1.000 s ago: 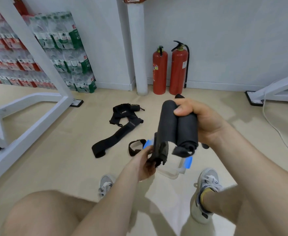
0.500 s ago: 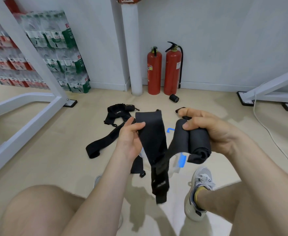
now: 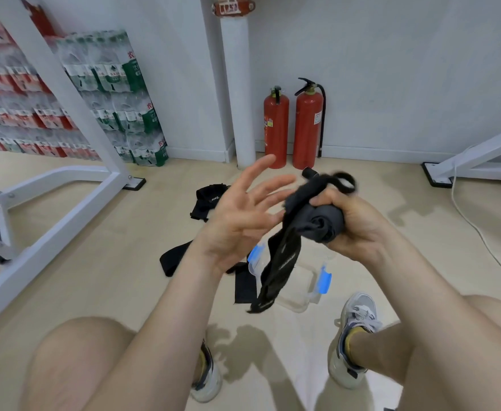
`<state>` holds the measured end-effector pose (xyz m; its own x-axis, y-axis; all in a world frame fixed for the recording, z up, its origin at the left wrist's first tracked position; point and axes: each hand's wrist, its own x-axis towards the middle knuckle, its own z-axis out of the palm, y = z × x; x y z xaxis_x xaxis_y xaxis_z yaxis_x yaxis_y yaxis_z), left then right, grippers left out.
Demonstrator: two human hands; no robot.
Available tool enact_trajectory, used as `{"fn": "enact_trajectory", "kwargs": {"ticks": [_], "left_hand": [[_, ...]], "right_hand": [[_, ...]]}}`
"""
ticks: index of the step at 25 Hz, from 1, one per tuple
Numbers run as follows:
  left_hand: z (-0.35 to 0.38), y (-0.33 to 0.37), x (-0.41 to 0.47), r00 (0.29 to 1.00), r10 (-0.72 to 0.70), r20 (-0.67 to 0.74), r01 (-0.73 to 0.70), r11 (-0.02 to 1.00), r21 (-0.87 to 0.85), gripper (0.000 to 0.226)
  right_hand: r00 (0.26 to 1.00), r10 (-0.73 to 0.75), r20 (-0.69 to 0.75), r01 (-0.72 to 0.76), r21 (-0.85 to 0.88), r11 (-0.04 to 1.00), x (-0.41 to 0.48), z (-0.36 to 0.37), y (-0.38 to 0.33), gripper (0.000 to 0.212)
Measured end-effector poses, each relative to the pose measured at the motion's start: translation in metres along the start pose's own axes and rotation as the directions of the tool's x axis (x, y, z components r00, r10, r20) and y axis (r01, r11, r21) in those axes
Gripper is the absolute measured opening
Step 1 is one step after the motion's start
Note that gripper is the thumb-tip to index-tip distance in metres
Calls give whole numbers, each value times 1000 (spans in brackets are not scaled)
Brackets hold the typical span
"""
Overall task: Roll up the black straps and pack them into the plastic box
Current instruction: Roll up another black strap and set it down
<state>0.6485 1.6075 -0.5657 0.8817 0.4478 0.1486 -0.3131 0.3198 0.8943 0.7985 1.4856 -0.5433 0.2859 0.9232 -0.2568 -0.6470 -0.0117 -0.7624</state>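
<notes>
— While the right hand (image 3: 358, 229) holds it, how does the black strap (image 3: 323, 225) look?
— Half rolled. The grip curls round the roll, and the tail dangles over the clear plastic box (image 3: 297, 302) on the floor. The left hand (image 3: 243, 221) is spread and holds nothing.
— Anything in the box?
— Can't tell; the tail hides it.

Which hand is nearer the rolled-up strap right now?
Right. The right hand grips the rolled-up strap; the left hand is open on its left side, fingers spread.

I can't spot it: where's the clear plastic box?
Head view: the clear plastic box with blue clips lies on the beige floor, centre, behind the dangling black strap, ahead of the grey shoes.
</notes>
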Motion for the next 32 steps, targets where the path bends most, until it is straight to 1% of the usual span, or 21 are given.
{"fn": "enact_trajectory", "kwargs": {"ticks": [2,4,5,7,8,10,12,13,14,15,16,17,18,19,20,21,22,23,25,28,32], "left_hand": [[-11,-17,-18,997,-78,2,77,993,86,93],[-4,-50,-32,968,-242,-62,248,906,342,80],[3,-68,-33,952,-272,-142,307,843,441,61],[15,-89,-26,901,-201,-384,387,772,504,14],[15,-91,-21,866,-158,-474,411,765,496,5],[-2,-86,-9,813,-44,-581,400,768,501,19],[-25,-71,-2,774,68,-630,372,756,538,22],[-35,-63,2,752,110,-650,400,707,583,21],[-42,-55,4,739,153,-656,457,601,656,19],[-50,-50,5,740,166,-652,538,436,721,15],[-54,-47,6,748,142,-648,598,278,751,12],[-58,-43,5,733,60,-678,654,211,726,18],[-59,-39,3,708,-62,-704,693,251,676,31],[-55,-34,-4,680,-216,-701,717,398,572,39],[-48,-29,-14,666,-368,-649,708,587,393,38],[-40,-24,-22,690,-468,-552,649,738,184,32],[-32,-19,-28,728,-508,-459,571,821,-3,29],[-24,-12,-31,759,-519,-394,514,848,-128,34],[-11,-8,-29,785,-482,-389,431,876,-215,45],[-8,-11,-17,777,-331,-536,328,939,-106,9],[-15,-14,-10,764,-183,-619,246,969,17,28]], "right_hand": [[999,-34,-27,37,117,992,0,-1,-5,24],[998,-51,-25,54,165,985,-1,2,-8,45],[997,-66,-32,71,163,984,-2,4,-8,49],[995,-89,-49,97,179,979,-1,4,-7,43],[993,-107,-48,115,192,975,-2,5,-8,34],[985,-157,-72,167,162,973,-1,-3,-10,23],[974,-210,-87,211,1,978,0,-12,-6,22],[973,-217,-79,210,-86,974,1,-15,-1,22],[975,-213,-67,201,-156,967,3,-15,6,25],[977,-203,-72,184,-211,960,7,-15,12,30],[977,-200,-79,174,-257,951,10,-13,18,33],[970,-224,-92,188,-296,936,14,-9,22,29],[959,-265,-97,221,-322,921,17,-5,27,19],[946,-312,-92,263,-345,901,19,0,30,11],[932,-354,-79,302,-369,879,22,4,34,10],[916,-396,-60,340,-407,848,23,6,39,10],[905,-424,-35,363,-454,813,26,9,45,13],[900,-436,-12,369,-513,775,26,12,51,19],[900,-434,31,363,-604,709,27,13,63,29],[880,-461,116,399,-706,585,27,13,74,31],[875,-468,123,399,-730,554,27,17,81,32]]}}
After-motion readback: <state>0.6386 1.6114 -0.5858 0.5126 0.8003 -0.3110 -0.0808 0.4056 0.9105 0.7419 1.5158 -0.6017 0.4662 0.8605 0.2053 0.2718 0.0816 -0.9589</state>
